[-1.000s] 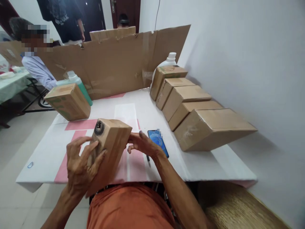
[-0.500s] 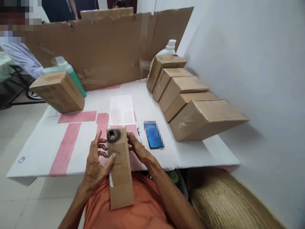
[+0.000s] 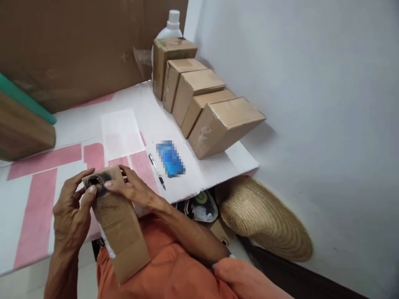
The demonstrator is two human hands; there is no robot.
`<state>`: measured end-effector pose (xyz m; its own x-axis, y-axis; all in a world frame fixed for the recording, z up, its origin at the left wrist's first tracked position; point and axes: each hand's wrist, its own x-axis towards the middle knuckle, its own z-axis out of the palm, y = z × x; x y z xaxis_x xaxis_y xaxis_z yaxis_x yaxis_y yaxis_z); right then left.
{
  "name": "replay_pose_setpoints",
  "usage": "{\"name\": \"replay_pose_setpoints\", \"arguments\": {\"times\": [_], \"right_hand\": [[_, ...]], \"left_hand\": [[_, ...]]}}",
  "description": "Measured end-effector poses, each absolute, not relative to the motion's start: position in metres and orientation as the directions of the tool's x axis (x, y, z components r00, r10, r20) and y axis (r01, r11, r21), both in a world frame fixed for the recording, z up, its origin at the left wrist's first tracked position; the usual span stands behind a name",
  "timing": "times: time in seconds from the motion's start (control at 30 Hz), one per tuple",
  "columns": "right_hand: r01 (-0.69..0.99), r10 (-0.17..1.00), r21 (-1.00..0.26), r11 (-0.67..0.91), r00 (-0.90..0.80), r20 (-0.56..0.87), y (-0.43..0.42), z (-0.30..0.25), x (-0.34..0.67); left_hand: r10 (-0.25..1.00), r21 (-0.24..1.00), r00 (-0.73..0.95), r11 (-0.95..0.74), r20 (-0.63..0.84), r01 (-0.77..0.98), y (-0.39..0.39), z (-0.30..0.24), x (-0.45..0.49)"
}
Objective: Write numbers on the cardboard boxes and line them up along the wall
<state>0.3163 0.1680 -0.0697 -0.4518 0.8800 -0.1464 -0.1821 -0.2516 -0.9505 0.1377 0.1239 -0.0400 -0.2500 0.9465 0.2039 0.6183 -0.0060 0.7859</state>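
Note:
A narrow cardboard box [image 3: 120, 224] is held between my two hands, tilted over the table's near edge and my lap. Its upper end has a round hole with a blackened rim. My left hand [image 3: 73, 207] grips the left side, its thumb pressed beside the hole and its fingers behind. From the right, my right hand [image 3: 137, 189] holds the upper corner, thumb on the front just right of the hole, fingers wrapped behind the edge. A whitish patch shows on the box's left side.
A pen [image 3: 157, 171] and a phone [image 3: 171, 158] lie on the table [image 3: 215, 172]. Behind is a white sheet [image 3: 121, 131]. Several cardboard boxes [image 3: 230, 114] line the right, with a white bottle [image 3: 173, 27] behind. A cardboard panel [image 3: 93, 45] stands at the back; a woven straw item [image 3: 264, 220] sits below right.
My view has swung to the right. Both thumbs now press the box's front near the hole; before, the right hand was at its side edge and the left fingers were looser.

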Motion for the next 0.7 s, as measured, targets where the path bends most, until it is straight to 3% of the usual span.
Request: {"name": "replay_pose_setpoints", "arguments": {"times": [0.2,0.33,0.53,0.6,0.7], "right_hand": [[0.021,0.937,-0.974,-0.226,-0.270,-0.224,0.172,-0.064,0.319],[0.121,0.919,-0.966,-0.229,-0.300,-0.255,0.175,-0.050,0.316],[0.211,0.946,-0.974,-0.083,-0.291,-0.143,0.170,-0.061,0.346],[0.431,0.960,-0.898,-0.091,-0.203,-0.194,0.166,-0.071,0.363],[0.775,0.946,-0.610,-0.163,-0.053,-0.321,0.160,-0.085,0.383]], "left_hand": [[0.931,0.721,-0.213,-0.071,0.295,0.689,0.127,-0.047,0.157],[0.922,0.703,-0.220,-0.074,0.319,0.707,0.132,-0.047,0.163],[0.933,0.740,-0.211,-0.080,0.291,0.668,0.130,-0.045,0.166],[0.939,0.753,-0.199,-0.087,0.281,0.652,0.128,-0.046,0.165],[0.939,0.748,-0.163,-0.128,0.303,0.651,0.125,-0.050,0.163]]}}
